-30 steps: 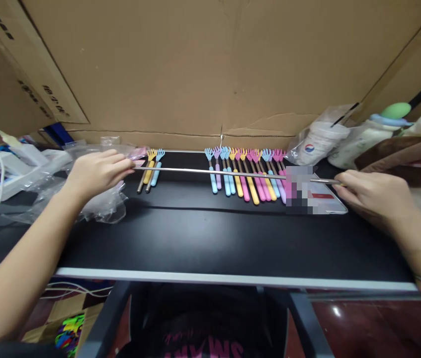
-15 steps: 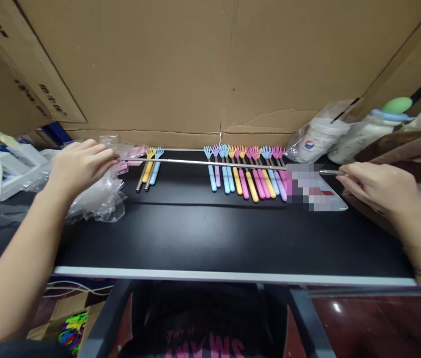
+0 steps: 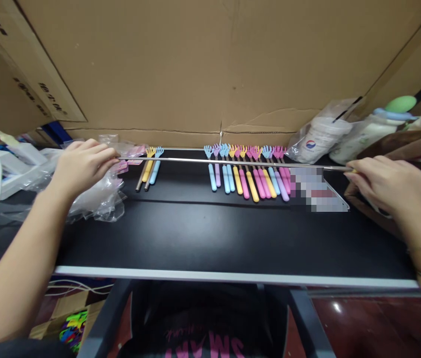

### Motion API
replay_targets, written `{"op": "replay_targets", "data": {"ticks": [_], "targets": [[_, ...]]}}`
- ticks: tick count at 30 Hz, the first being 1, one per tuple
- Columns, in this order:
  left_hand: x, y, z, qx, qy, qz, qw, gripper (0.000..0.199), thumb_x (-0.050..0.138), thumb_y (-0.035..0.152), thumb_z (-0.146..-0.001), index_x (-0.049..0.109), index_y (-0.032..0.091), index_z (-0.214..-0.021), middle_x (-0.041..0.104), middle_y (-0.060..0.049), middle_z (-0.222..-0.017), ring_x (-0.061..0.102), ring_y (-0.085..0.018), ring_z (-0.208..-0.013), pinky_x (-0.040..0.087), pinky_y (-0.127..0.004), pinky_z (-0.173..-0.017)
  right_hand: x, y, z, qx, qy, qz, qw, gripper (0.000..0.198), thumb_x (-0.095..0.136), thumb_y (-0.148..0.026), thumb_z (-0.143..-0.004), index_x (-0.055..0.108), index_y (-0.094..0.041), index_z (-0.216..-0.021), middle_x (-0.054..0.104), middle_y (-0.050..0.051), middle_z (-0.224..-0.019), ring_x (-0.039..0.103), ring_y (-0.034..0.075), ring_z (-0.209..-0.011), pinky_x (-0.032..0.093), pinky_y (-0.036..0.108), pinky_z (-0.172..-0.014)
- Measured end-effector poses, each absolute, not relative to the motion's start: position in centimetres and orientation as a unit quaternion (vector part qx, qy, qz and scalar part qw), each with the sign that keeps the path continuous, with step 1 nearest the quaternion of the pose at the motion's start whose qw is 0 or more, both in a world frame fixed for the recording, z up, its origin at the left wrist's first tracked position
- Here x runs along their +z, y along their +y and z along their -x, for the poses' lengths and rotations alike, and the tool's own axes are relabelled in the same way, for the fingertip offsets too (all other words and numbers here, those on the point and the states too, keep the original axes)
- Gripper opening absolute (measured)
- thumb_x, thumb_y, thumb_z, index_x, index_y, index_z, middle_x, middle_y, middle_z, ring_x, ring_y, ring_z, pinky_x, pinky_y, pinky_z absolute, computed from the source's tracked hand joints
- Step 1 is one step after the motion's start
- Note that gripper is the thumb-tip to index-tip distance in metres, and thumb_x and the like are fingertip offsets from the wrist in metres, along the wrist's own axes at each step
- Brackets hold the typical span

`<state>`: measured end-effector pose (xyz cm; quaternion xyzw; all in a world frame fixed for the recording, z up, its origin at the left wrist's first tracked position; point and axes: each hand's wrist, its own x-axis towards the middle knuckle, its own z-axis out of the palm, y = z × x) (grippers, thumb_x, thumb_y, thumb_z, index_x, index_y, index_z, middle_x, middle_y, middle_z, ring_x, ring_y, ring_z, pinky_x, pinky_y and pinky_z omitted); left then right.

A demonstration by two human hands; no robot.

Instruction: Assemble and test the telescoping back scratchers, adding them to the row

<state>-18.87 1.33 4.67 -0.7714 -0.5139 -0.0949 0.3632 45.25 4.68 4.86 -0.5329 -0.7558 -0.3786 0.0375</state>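
Note:
Stretched level across the view is a long, thin metal rod of a telescopic back scratcher [image 3: 191,160], pulled out in sections. Its left end is closed in the fingers of my left hand [image 3: 85,164]. My right hand [image 3: 389,189] grips the other end, where a bit of yellow shows by the fingers. Both ends are hidden in my hands. Behind and below the rod, a row of back scratchers [image 3: 245,181] lies on the black table, with small claw heads and blue, purple, yellow and pink handles. Two separate back scratchers [image 3: 151,169] lie farther left beside loose metal tubes.
Crumpled clear plastic bags [image 3: 100,199] lie under my left forearm, near a white tray [image 3: 12,174]. On the right are a pixelated flat item [image 3: 318,191], a bagged white cup [image 3: 318,136] and a bottle [image 3: 378,129]. A cardboard wall [image 3: 180,69] stands behind the table [image 3: 195,238].
My right hand has moved slightly to the right with its end of the back scratcher, so the rod reaches a little farther. My left hand has barely moved.

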Motion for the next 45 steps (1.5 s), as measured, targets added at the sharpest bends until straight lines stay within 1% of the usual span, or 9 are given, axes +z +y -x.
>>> {"op": "replay_targets", "data": {"ticks": [2,4,8,13,22,27,32,38,45], "targets": [[4.4,1.4,18.7,-0.103,-0.52,0.768,0.359,0.048,0.019,0.047,-0.097,0.055,0.02,-0.08,0.06,-0.005,-0.079,0.048,-0.019,-0.081,0.032,-0.03,-0.068,4.5,4.8,-45.5,-0.394,-0.76,0.513,0.058,0.04,0.033,-0.042,-0.09,0.063,-0.016,-0.088,0.061,0.01,-0.074,0.05,0.017,-0.067,0.032,0.026,-0.057],[4.1,1.5,18.7,-0.097,-0.527,0.771,0.343,0.051,0.017,0.048,-0.096,0.057,0.02,-0.081,0.06,-0.006,-0.08,0.049,-0.02,-0.081,0.032,-0.03,-0.068,4.2,4.9,-45.6,-0.4,-0.771,0.491,0.07,0.042,0.029,-0.042,-0.09,0.062,-0.018,-0.084,0.059,0.008,-0.07,0.05,0.017,-0.065,0.032,0.026,-0.056],[3.7,1.6,18.7,-0.069,-0.53,0.781,0.324,0.046,0.022,0.048,-0.095,0.057,0.02,-0.085,0.061,-0.006,-0.082,0.05,-0.021,-0.083,0.033,-0.031,-0.072,3.7,5.0,-45.7,-0.407,-0.784,0.462,0.082,0.043,0.028,-0.045,-0.091,0.061,-0.018,-0.081,0.059,0.007,-0.069,0.051,0.017,-0.065,0.032,0.026,-0.056],[3.6,1.6,18.2,-0.05,-0.527,0.79,0.308,0.047,0.02,0.048,-0.094,0.055,0.019,-0.083,0.061,-0.007,-0.083,0.052,-0.021,-0.085,0.034,-0.032,-0.076,3.6,4.8,-45.7,-0.416,-0.773,0.469,0.094,0.042,0.03,-0.047,-0.089,0.059,-0.019,-0.078,0.058,0.006,-0.067,0.051,0.018,-0.064,0.031,0.027,-0.057],[3.7,1.5,18.0,-0.06,-0.543,0.795,0.263,0.049,0.022,0.051,-0.092,0.057,0.019,-0.084,0.062,-0.008,-0.083,0.053,-0.023,-0.085,0.035,-0.033,-0.076,3.5,4.6,-45.5,-0.406,-0.762,0.494,0.1,0.039,0.031,-0.049,-0.086,0.054,-0.02,-0.073,0.052,0.003,-0.061,0.049,0.017,-0.057,0.03,0.027,-0.055],[3.7,1.4,17.9,-0.073,-0.545,0.79,0.271,0.055,0.02,0.055,-0.092,0.06,0.018,-0.085,0.059,-0.007,-0.079,0.053,-0.021,-0.076,0.034,-0.03,-0.068,3.4,4.6,-45.6,-0.382,-0.764,0.51,0.103,0.039,0.03,-0.05,-0.085,0.053,-0.021,-0.073,0.057,0.004,-0.063,0.051,0.018,-0.057,0.03,0.028,-0.056],[3.4,1.2,17.7,-0.09,-0.58,0.774,0.236,0.051,0.027,0.057,-0.091,0.063,0.021,-0.092,0.058,-0.005,-0.083,0.054,-0.019,-0.075,0.029,-0.024,-0.056,3.3,4.7,-45.7,-0.357,-0.758,0.538,0.094,0.038,0.032,-0.051,-0.082,0.054,-0.021,-0.074,0.059,0.005,-0.064,0.052,0.018,-0.06,0.03,0.028,-0.057],[3.3,0.9,17.7,-0.095,-0.605,0.76,0.22,0.048,0.029,0.057,-0.09,0.064,0.024,-0.093,0.058,-0.003,-0.083,0.055,-0.018,-0.075,0.029,-0.022,-0.053,3.3,4.9,-46.0,-0.325,-0.773,0.535,0.107,0.039,0.034,-0.053,-0.081,0.055,-0.022,-0.073,0.058,0.004,-0.062,0.052,0.018,-0.058,0.029,0.027,-0.055],[3.4,0.9,17.6,-0.099,-0.607,0.76,0.212,0.052,0.027,0.06,-0.09,0.064,0.024,-0.092,0.058,-0.003,-0.082,0.054,-0.017,-0.074,0.03,-0.022,-0.054,3.3,5.0,-46.2,-0.289,-0.78,0.543,0.113,0.038,0.037,-0.055,-0.078,0.055,-0.023,-0.069,0.054,0.002,-0.056,0.049,0.017,-0.052,0.029,0.026,-0.053]]}}
